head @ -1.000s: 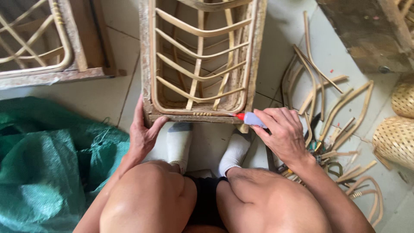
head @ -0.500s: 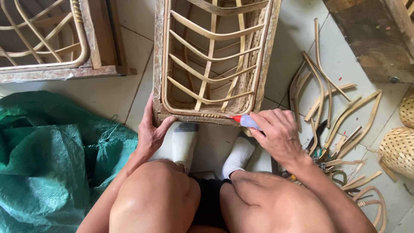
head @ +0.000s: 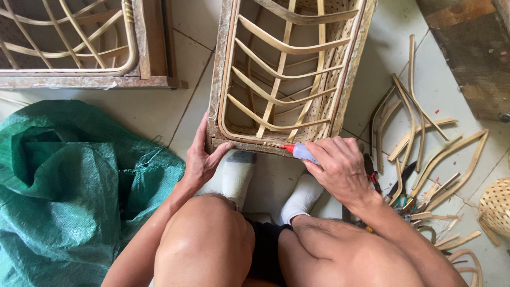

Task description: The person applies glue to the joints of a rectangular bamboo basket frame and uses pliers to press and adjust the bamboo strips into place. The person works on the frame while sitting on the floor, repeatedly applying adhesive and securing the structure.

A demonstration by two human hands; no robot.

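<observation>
Resting rattan frame (head: 281,74), apparently worn edges

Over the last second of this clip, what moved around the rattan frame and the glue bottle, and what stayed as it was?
The right hand has slid the red-tipped glue bottle leftward along the near edge of the rattan frame, its tip now closer to the middle. The left hand keeps gripping the frame's near left corner. No grip was taken or released. The green sack and the loose rattan strips lie as before.
</observation>
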